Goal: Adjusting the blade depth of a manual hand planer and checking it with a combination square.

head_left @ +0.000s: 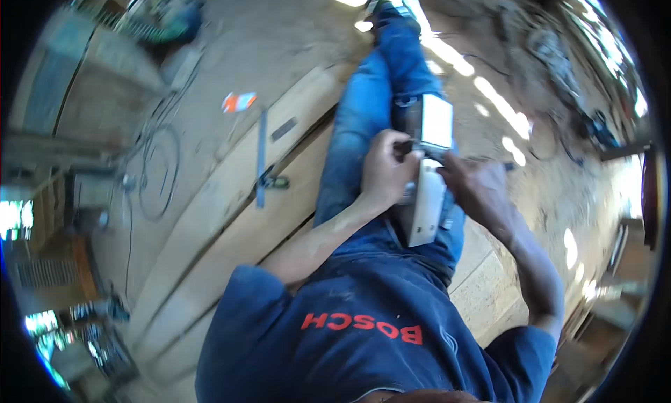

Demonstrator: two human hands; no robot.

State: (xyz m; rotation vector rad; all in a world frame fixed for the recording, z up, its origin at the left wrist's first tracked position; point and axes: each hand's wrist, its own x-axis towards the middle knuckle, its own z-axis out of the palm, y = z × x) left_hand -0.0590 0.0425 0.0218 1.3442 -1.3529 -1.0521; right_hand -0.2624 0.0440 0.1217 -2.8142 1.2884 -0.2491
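Note:
On my lap, over blue trousers, lies what looks like an upturned electric planer (428,207), with two bright metal sole plates and a dark body along its left side. My left hand (388,167) is closed at the planer's left side, its thumb and fingers pinched near the gap between the plates. Bent over the right edge of that same gap, my right hand (481,191) has its fingertips against the planer. A small dark piece (509,167) juts out beyond the right knuckles; blur hides what it is. The gap itself is partly covered by fingers.
Long wooden boards (231,214) lie beneath me and to the left. On them rests a combination square (262,165). An orange and white packet (239,102) and a coiled cable (162,169) are on the dirt floor. A wooden cabinet (98,82) stands far left.

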